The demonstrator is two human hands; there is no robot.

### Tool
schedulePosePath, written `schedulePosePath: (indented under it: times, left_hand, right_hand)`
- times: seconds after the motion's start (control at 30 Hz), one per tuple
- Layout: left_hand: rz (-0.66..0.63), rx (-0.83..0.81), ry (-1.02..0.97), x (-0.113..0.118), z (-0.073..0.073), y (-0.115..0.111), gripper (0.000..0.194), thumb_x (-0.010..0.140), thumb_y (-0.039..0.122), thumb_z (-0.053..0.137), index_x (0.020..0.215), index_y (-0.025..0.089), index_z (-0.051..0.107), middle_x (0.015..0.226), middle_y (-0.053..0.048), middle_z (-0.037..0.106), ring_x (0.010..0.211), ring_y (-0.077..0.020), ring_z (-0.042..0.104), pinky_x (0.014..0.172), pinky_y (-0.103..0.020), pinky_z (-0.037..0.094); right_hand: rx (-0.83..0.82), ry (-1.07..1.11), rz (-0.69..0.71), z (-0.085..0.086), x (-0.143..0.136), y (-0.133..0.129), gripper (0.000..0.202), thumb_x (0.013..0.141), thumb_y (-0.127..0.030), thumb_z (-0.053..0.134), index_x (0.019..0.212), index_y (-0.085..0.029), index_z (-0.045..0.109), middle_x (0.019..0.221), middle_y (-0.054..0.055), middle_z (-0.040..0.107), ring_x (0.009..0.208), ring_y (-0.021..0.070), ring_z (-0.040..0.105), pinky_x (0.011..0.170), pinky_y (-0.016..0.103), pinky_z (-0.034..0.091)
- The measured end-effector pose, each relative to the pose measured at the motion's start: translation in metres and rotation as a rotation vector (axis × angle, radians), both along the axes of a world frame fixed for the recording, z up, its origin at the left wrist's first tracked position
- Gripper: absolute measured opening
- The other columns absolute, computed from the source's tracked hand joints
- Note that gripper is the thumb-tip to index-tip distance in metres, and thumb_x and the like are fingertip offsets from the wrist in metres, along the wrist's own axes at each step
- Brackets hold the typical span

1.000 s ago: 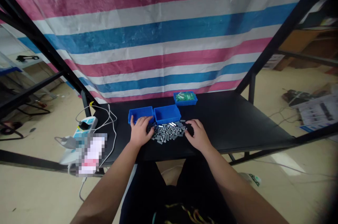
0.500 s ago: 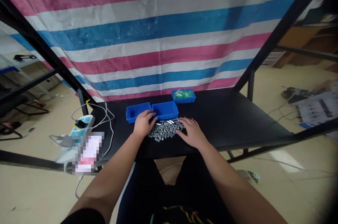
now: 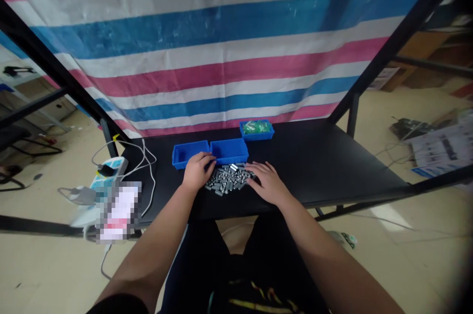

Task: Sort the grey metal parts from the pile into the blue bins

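A pile of small silvery metal cylinders (image 3: pixel 227 179) lies on the black table in front of me. My left hand (image 3: pixel 198 170) rests at the pile's left edge, fingers apart, close to the front of two blue bins. Of these, the left bin (image 3: pixel 181 164) and the right bin (image 3: pixel 236 158) stand side by side behind the pile, and neither shows anything inside. At the pile's right edge lies my right hand (image 3: pixel 269 182), its fingers spread and the tips touching the outer cylinders. Neither hand visibly grips a piece.
Farther back stands a smaller blue bin (image 3: pixel 264 135) holding green and clear pieces. A power strip (image 3: pixel 111 168) with plugs and white cables sits at the table's left end, beside a blurred-out phone-like object (image 3: pixel 120 213). A striped plastic sheet (image 3: pixel 221 52) hangs behind the table.
The camera view has shifted slightly. Both hands stay at the two sides of the pile, with little visible change in finger position.
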State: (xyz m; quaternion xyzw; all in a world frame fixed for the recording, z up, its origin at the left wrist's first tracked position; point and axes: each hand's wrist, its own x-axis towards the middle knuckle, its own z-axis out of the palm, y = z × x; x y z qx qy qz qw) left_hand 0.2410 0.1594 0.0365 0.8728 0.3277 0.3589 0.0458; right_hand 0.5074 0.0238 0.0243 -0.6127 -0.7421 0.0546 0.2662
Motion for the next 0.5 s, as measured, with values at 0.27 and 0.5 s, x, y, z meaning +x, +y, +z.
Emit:
schedulePosePath:
  times: [0.27, 0.5]
  left_hand:
    - [-0.008, -0.022, -0.016, -0.0005, -0.0007, 0.0001, 0.018, 0.095, 0.027, 0.059, 0.109, 0.025, 0.071, 0.112, -0.006, 0.071, 0.108, -0.0236, 0.067, 0.097, -0.039, 0.055]
    - [-0.022, -0.027, -0.017, -0.0038, -0.0010, -0.0034, 0.019, 0.097, 0.027, 0.056, 0.108, 0.024, 0.070, 0.110, -0.007, 0.072, 0.109, -0.0228, 0.068, 0.097, -0.039, 0.055]
  right_hand:
    - [0.014, 0.025, -0.065, -0.0048, -0.0019, 0.0044, 0.032, 0.101, -0.034, 0.049, 0.131, -0.030, 0.060, 0.140, 0.004, 0.063, 0.132, 0.0238, 0.055, 0.118, 0.054, 0.031]
    - [0.024, 0.045, -0.072, -0.0070, -0.0004, 0.0055, 0.030, 0.101, -0.031, 0.047, 0.127, -0.028, 0.062, 0.138, 0.005, 0.064, 0.130, 0.0227, 0.057, 0.118, 0.053, 0.033]
